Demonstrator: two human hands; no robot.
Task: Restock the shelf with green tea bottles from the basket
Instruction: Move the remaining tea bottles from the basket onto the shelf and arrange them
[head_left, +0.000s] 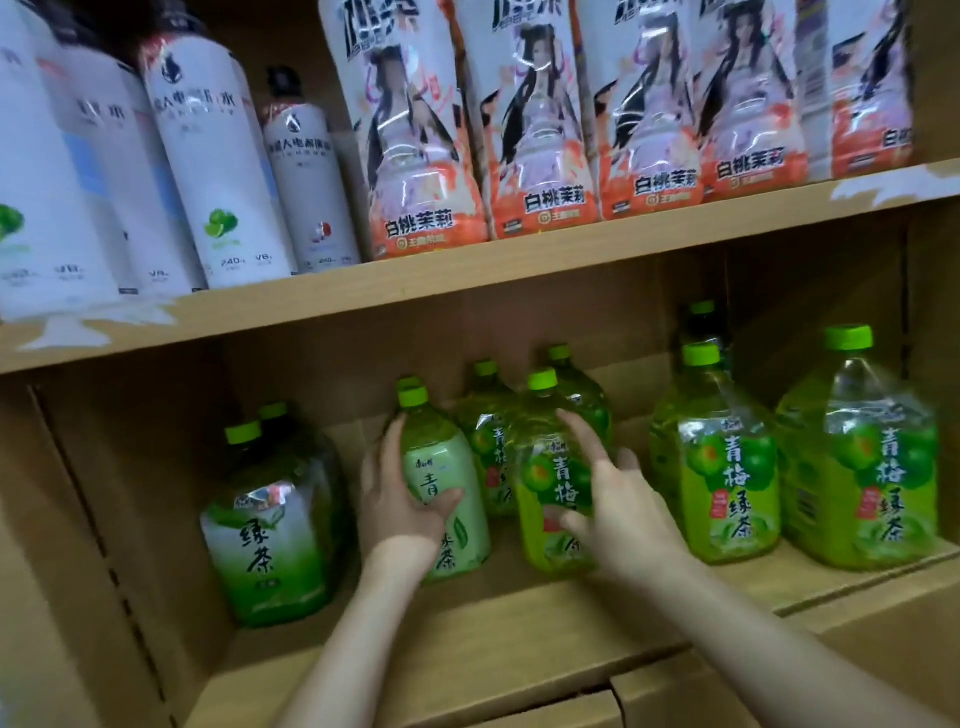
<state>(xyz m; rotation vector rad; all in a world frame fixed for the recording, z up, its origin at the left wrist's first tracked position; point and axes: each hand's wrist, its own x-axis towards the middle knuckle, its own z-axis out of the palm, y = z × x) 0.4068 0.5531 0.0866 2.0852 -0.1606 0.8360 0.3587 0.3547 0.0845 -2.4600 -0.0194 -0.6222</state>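
My left hand (400, 493) is wrapped around a pale green tea bottle (447, 467) standing on the lower wooden shelf (467, 639). My right hand (613, 499) rests with spread fingers on the front of a brighter green plum tea bottle (550, 457) beside it; I cannot tell whether it grips it. Another pale green tea bottle (270, 540) stands to the left, with one more behind it. Several plum green tea bottles (727, 467) stand to the right and behind. The basket is out of view.
The upper shelf (467, 275) holds tall white drink bottles (218, 156) on the left and a row of peach jasmine tea bottles (540, 130) on the right. A cardboard-coloured side wall (104, 519) closes the lower shelf at the left.
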